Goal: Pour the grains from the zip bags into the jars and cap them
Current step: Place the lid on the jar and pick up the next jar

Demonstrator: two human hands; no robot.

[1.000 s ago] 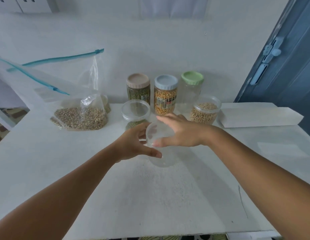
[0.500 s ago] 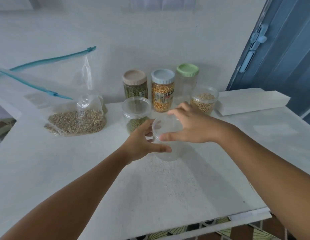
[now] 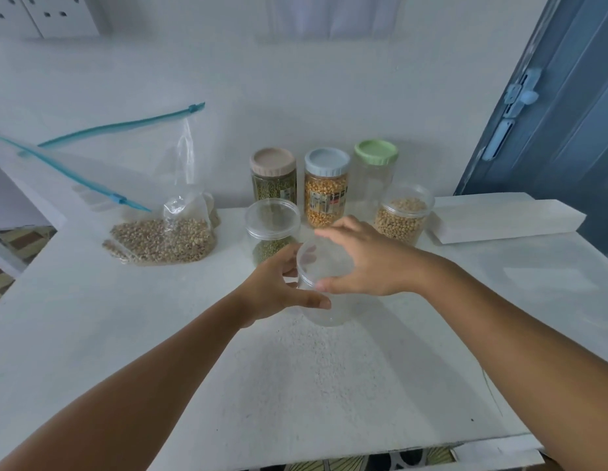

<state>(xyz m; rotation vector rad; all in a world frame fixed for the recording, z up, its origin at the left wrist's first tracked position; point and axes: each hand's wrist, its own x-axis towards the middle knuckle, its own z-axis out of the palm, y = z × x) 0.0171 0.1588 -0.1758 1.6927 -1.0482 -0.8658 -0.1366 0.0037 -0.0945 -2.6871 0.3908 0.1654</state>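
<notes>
An empty clear jar [image 3: 324, 300] stood upright on the white table [image 3: 330, 385], near its middle. Its body was held by the left hand [image 3: 275, 287], the thumb curled across the near side, so that grip was closed round the jar. The clear lid [image 3: 324, 263] on its mouth was pinched at the rim by the right hand [image 3: 367, 263], with fingers at the far edge and thumb at the near edge. Whether the lid was seated or loose could not be told. Just behind, a clear-lidded jar of green grains [image 3: 272, 232] was seen, and to the right a clear-lidded jar of pale beans [image 3: 403, 215]. Along the wall three taller jars were ranged: a beige-capped one [image 3: 273, 176], a blue-capped one of yellow kernels [image 3: 326, 186] and a green-capped one [image 3: 375, 175]. To the left a zip bag [image 3: 160, 232] of brownish grains lay on the table, its blue zip raised.
</notes>
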